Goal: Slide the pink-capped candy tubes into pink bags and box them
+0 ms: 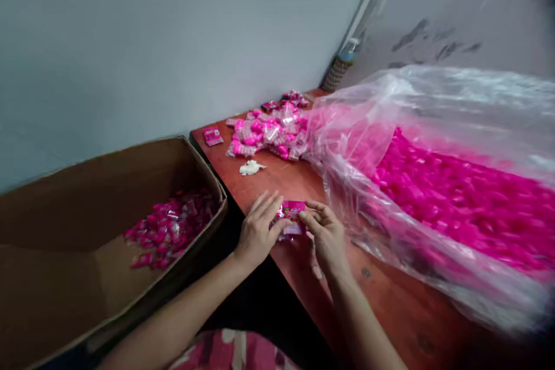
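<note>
A small printed pink packet [293, 211] is held over the red-brown table [286, 182], near its left edge. My left hand [259, 230] has its thumb on the packet's left side, with the other fingers stretched out along it. At the right edge, my right hand [328, 237] pinches the same packet between thumb and fingers. A crumpled white scrap [251, 167] lies just beyond my left hand. Farther back is a heap of clear pouches with bright pink pieces [271, 130]. One flat pink packet [212, 136] rests apart to its left.
A deep cardboard box [143, 167] stands at the left, with many filled pink packets [173, 225] inside. On the right, a large clear plastic bag [347, 173] holds a mass of bright pink pieces [459, 202]. A bottle [347, 52] stands in the back corner by the wall.
</note>
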`<state>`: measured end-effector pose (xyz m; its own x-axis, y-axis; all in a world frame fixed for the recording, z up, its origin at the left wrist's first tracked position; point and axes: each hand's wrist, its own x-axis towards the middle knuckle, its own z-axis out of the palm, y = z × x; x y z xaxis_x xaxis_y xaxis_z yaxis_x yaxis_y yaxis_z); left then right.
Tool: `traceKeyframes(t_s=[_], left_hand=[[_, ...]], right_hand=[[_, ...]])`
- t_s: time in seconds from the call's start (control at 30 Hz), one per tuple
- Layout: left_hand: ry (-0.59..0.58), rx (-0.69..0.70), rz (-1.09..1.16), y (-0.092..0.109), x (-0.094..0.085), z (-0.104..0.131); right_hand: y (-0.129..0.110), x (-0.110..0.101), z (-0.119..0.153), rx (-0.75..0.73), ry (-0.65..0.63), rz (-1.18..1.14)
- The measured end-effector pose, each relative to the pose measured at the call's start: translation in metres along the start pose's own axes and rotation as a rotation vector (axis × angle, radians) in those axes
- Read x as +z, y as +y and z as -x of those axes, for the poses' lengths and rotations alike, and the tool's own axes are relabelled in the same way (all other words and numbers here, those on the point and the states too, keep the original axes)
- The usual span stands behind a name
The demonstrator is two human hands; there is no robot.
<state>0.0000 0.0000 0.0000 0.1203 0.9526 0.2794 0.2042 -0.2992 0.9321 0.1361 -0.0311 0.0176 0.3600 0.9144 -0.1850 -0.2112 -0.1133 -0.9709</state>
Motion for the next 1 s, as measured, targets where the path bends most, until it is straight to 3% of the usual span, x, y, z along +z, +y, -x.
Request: traceKeyframes(t_s=[0.17, 0.3, 0.37, 0.47, 0.57, 0.7, 0.8, 0.9, 1.0], left_hand=[[-0.224, -0.410, 0.380, -0.002, -0.001, 0.000], [-0.198, -0.606, 0.559, -0.006, -0.003, -0.003], [-0.169, -0.645, 0.565, -0.007, -0.005, -0.005], [-0.123, -0.702, 0.595, -0.009, -0.009, -0.005], [-0.041, -0.744, 0.646, -0.014, -0.011, -0.005], [0.039, -0.798, 0.753, -0.020, -0.013, -0.006], [0.075, -0.802, 0.845, -0.021, -0.018, -0.009], [0.106, -0.804, 0.928, -0.021, -0.024, -0.012], [0.117, -0.811, 0.990, -0.021, -0.027, -0.014]], right_hand=[[0.001, 0.005, -0.010, -0.016, -0.083, 0.017], [0.002, 0.005, -0.033, -0.077, -0.216, 0.226], [-0.006, 0.006, -0.053, -0.194, -0.190, 0.440], [-0.024, 0.013, -0.094, -0.422, -0.046, 0.956], [-0.038, 0.028, -0.136, -0.438, 0.079, 1.371], [-0.039, 0.046, -0.179, -0.304, 0.196, 1.476], [-0.036, 0.047, -0.192, -0.251, 0.226, 1.514], [-0.035, 0.036, -0.186, -0.249, 0.170, 1.538], [-0.031, 0.019, -0.161, -0.270, 0.091, 1.554]])
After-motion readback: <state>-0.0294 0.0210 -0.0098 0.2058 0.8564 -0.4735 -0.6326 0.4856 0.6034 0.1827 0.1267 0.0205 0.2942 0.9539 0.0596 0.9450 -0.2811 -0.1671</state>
